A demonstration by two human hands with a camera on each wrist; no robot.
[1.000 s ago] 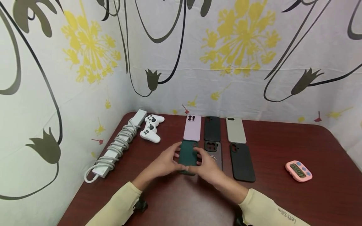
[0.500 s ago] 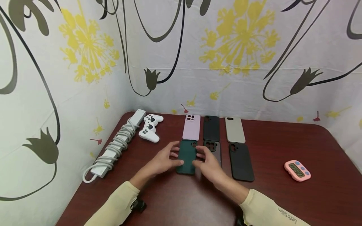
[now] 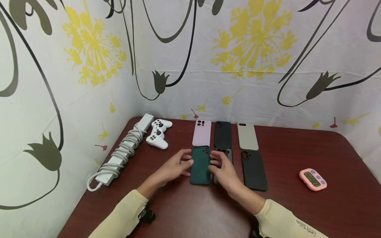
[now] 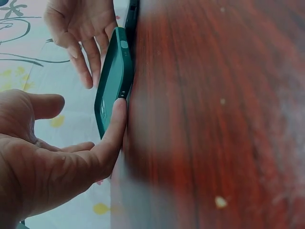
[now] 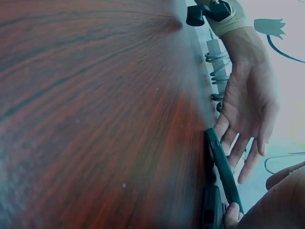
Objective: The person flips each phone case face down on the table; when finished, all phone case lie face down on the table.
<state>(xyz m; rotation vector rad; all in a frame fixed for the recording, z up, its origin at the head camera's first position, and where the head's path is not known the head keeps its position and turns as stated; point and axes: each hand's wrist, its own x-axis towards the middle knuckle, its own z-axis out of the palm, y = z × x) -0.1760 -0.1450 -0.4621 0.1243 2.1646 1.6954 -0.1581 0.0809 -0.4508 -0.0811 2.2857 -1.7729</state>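
Note:
A dark green phone case (image 3: 200,167) lies between my hands, its camera cutout at the upper right and its hollow side up. My left hand (image 3: 175,168) is at its left edge; in the left wrist view an extended finger (image 4: 116,124) touches the case's rim, thumb apart. On the other side, my right hand (image 3: 224,172) has its fingertips right at the case's right edge, over a grey phone case (image 3: 229,155) that it partly hides. Above the green case lies a pink phone case (image 3: 202,134).
A black phone case (image 3: 223,135), a beige one (image 3: 248,137) and another black one (image 3: 254,170) lie to the right. A white game controller (image 3: 159,134) and a cord-wrapped power strip (image 3: 123,153) sit at left, a pink timer (image 3: 313,179) at far right.
The green case has shifted slightly right, up against the grey one. My thumbs have parted from near its lower edge to its two sides, and my right hand has moved right.

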